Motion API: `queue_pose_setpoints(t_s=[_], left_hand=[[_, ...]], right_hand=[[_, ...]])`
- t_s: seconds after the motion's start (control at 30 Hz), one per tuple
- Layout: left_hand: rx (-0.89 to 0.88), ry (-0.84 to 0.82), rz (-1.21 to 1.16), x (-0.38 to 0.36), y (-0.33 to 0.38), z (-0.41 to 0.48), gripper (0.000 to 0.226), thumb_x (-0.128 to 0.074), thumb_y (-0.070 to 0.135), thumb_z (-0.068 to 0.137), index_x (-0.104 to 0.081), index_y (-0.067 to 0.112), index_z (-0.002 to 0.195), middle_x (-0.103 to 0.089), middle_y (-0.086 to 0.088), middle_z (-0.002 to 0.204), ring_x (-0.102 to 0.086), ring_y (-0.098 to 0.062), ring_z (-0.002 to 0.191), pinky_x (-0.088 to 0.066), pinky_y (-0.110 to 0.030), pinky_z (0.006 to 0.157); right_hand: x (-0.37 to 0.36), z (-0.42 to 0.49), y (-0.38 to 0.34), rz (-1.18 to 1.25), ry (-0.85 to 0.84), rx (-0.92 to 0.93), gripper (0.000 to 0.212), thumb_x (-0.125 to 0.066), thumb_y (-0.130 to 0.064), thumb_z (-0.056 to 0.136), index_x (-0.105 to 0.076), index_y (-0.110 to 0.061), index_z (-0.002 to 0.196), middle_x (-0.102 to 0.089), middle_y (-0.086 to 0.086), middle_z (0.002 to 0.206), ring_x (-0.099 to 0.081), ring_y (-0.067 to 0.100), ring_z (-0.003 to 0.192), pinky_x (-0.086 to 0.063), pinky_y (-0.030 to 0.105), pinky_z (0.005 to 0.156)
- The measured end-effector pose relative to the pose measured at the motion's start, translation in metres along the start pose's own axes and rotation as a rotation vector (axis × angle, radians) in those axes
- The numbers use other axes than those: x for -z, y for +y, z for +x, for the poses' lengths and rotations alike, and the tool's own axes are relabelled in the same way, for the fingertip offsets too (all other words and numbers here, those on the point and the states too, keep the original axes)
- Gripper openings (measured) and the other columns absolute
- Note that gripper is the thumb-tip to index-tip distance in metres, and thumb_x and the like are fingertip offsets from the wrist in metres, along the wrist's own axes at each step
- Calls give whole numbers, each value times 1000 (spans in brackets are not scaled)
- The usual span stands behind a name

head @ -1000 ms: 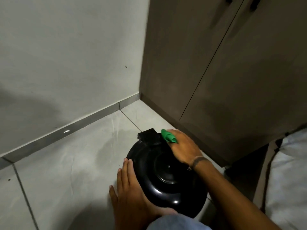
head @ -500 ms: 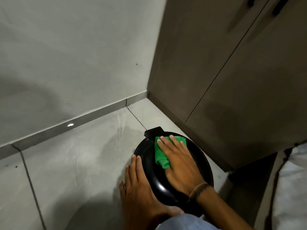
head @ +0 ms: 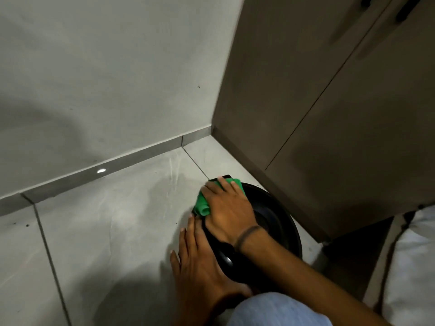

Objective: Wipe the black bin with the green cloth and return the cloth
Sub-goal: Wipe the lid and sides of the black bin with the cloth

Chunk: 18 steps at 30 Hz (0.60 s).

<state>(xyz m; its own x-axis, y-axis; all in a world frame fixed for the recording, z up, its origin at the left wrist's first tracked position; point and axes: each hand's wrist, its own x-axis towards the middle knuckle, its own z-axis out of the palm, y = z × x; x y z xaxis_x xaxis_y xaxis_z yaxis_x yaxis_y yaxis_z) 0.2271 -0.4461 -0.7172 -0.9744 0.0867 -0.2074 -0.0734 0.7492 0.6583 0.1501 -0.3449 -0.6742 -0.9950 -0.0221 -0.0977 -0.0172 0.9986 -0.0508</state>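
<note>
Bin [head: 280,215]: black, glossy, probably light and slippery; stands near floor [head: 106,231] corner, beside cabinet [head: 341,137]. Best steadied at the rim. Cloth [head: 202,205]: green, soft, bunched at lid's far-left edge under flat right hand [head: 228,208]. Left hand [head: 197,262]: fingers straight, bracing bin's side.

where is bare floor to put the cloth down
Wide bare tiles left of the black bin, between skirting and left hand. Small corner patch behind it. Crowded: the gap to the cabinet, and the lid under right hand and green cloth.
</note>
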Motion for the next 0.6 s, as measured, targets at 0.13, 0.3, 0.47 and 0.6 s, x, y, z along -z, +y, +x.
queue_pose_setpoints(t_s=[0.13, 0.3, 0.47, 0.6], left_hand=[[6, -41, 73, 7, 2, 1, 104, -46, 71, 97, 21, 32, 166, 20, 9, 178, 10, -17, 166, -3, -47, 136], [11, -88, -3, 19, 8, -4, 140, -78, 71, 71, 19, 35, 165, 18, 16, 177, 4, -14, 166, -16, -48, 133], [23, -203, -75, 25, 13, -4, 190, -82, 82, 8, 12, 30, 165, 6, 11, 178, -6, -21, 166, -23, -52, 133], [10, -245, -87, 22, 6, 2, 196, -80, 87, 1, 12, 32, 165, 4, 9, 178, -9, -24, 166, -26, -58, 131]], right_hand=[[0, -2, -8, 99, -12, 94, 66, -50, -37, 88, -45, -22, 152, -43, -5, 161, -16, 20, 159, -4, 41, 130], [-21, -111, 42, 456, 126, 28, 85, -46, -17, 75, -35, -36, 158, -27, -25, 167, -9, 5, 159, -2, 32, 130], [8, -52, 98, 546, 134, -404, 60, -52, -6, 86, -60, -29, 141, -58, -4, 151, -47, 19, 145, -33, 32, 121], [35, 33, 95, 389, -114, -327, 27, -50, -18, 84, -71, -16, 100, -74, 9, 111, -68, 34, 104, -56, 40, 87]])
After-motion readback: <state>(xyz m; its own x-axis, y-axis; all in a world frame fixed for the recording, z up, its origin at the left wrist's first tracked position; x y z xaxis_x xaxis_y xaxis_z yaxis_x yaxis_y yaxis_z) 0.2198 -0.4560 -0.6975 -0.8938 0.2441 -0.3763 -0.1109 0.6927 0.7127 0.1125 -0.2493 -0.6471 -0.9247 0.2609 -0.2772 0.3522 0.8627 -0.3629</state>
